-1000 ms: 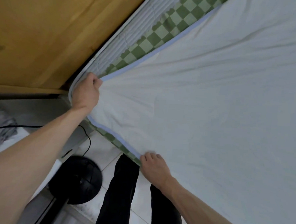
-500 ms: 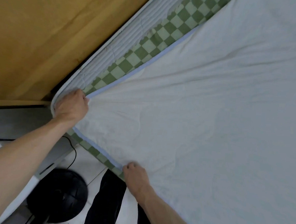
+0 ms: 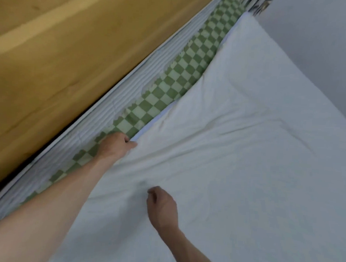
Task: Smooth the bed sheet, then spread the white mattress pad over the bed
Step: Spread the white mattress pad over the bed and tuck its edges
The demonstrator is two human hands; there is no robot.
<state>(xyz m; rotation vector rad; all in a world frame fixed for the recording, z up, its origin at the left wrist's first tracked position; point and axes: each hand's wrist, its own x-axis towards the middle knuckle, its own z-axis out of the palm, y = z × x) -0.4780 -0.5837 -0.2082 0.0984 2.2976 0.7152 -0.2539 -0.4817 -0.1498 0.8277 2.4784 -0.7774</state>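
While our left hand (image 3: 115, 146) grips the white mattress pad (image 3: 237, 154) at its edge, the pad lies wrinkled across the bed.
Our right hand (image 3: 162, 207) hovers loosely curled, fingers holding nothing, above the pad; the green checked sheet (image 3: 170, 84) shows beside the wooden board (image 3: 62, 55).

left hand (image 3: 115, 146) fingertips: hidden in pad fold | mattress pad (image 3: 247, 154): cut off right, bottom

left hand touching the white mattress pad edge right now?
Touching. The head view shows the left hand with fingers curled on the edge of the white mattress pad, beside the green checked sheet; creases spread from that grip.
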